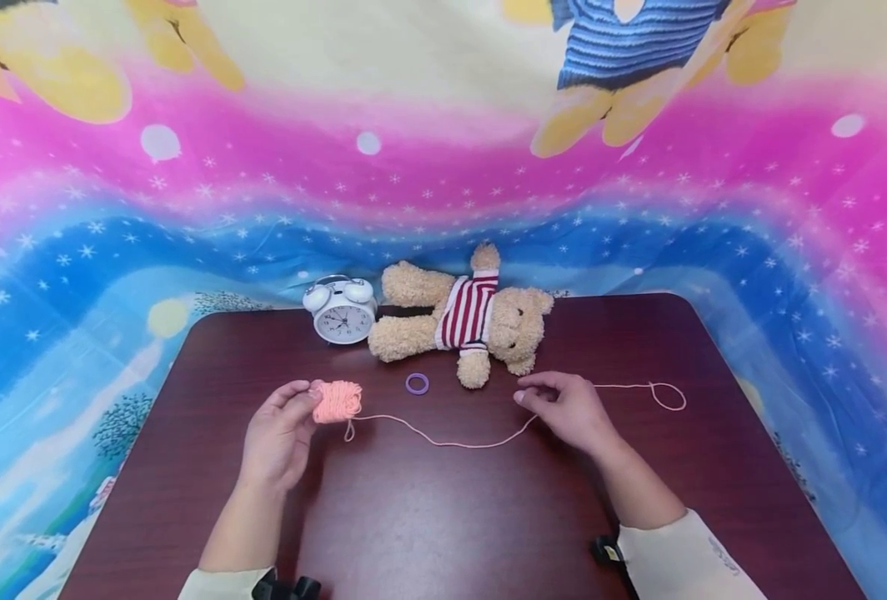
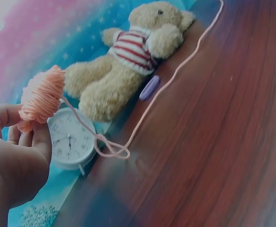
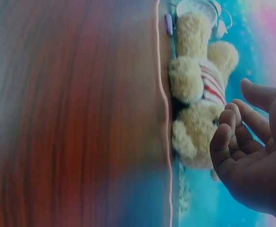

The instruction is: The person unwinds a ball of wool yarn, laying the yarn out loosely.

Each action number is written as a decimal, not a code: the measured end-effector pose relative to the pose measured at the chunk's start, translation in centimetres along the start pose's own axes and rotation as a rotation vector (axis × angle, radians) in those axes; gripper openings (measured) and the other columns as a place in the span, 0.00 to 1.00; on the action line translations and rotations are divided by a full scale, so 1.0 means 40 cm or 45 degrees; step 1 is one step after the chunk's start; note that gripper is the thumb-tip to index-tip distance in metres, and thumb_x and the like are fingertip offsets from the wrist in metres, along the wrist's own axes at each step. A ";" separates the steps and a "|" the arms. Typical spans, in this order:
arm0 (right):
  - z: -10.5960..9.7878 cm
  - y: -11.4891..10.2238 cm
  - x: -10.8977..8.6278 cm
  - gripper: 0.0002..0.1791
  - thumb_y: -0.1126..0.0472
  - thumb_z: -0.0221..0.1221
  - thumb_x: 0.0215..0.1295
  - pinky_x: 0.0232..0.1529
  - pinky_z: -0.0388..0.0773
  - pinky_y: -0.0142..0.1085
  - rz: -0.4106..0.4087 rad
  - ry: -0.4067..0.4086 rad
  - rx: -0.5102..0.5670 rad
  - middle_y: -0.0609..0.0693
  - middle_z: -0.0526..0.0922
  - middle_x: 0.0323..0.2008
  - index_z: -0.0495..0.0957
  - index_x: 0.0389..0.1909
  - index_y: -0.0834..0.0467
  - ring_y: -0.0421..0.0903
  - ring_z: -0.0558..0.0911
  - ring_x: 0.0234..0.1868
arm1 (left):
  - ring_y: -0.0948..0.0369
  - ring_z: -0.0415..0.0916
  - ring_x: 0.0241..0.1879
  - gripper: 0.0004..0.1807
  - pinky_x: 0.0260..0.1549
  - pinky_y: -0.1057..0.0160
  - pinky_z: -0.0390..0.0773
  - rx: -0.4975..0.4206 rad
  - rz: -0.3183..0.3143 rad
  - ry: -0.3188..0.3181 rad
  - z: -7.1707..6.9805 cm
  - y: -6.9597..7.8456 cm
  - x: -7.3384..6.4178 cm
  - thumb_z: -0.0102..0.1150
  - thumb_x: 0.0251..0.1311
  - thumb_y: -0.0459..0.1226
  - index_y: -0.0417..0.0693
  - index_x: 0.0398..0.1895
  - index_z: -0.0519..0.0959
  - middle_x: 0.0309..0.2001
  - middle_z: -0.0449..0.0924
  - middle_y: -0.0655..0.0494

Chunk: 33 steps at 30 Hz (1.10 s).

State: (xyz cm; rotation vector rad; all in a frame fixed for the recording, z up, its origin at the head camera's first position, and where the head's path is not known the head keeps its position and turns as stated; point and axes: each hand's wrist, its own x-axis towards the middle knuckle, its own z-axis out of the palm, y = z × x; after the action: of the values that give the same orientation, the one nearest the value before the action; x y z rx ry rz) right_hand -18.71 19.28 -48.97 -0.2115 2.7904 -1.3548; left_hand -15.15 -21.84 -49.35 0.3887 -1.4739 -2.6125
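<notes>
Sleeves (image 1: 684,562) are lying nearest; left hand (image 1: 277,437) is pinching yarn (image 1: 339,402), looking light and squashy, its end suiting gentle fingers; right hand (image 1: 573,412) is seemingly gripping nothing.

We'd tag this as a draped tabletop nook; can't tell if it's a home. We go by the snowflake-print cloth (image 1: 443,187) hung around the back and sides of a dark wood-grain table (image 1: 443,525). Household bits on it: we count a clock (image 1: 342,323) and teddy (image 1: 469,317).
</notes>
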 end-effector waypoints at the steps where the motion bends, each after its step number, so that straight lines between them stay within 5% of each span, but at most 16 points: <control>1: 0.008 -0.006 0.001 0.16 0.52 0.72 0.65 0.31 0.78 0.36 -0.007 -0.005 0.002 0.43 0.87 0.29 0.89 0.49 0.55 0.42 0.82 0.31 | 0.63 0.84 0.42 0.09 0.39 0.68 0.83 0.000 -0.005 -0.006 0.008 -0.003 -0.001 0.59 0.69 0.23 0.46 0.40 0.78 0.41 0.87 0.55; 20: 0.172 -0.100 0.008 0.17 0.56 0.74 0.62 0.33 0.80 0.33 -0.270 -0.190 0.225 0.42 0.85 0.34 0.88 0.49 0.59 0.39 0.81 0.32 | 0.62 0.83 0.39 0.12 0.41 0.67 0.83 -0.045 -0.071 -0.086 0.149 -0.081 -0.027 0.57 0.66 0.20 0.46 0.38 0.76 0.39 0.85 0.54; 33: 0.235 -0.154 -0.001 0.09 0.58 0.74 0.61 0.28 0.80 0.32 -0.307 -0.195 0.231 0.40 0.83 0.31 0.88 0.40 0.56 0.36 0.79 0.27 | 0.60 0.84 0.43 0.10 0.46 0.65 0.84 0.034 -0.128 -0.141 0.198 -0.117 -0.053 0.62 0.63 0.21 0.44 0.40 0.78 0.42 0.86 0.52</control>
State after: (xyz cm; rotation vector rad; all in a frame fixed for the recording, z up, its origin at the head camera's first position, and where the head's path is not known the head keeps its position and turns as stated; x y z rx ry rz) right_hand -17.18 8.19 -49.98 -0.6334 2.5638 -1.5562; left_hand -15.20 -12.40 -49.08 0.3339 -1.5640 -2.7355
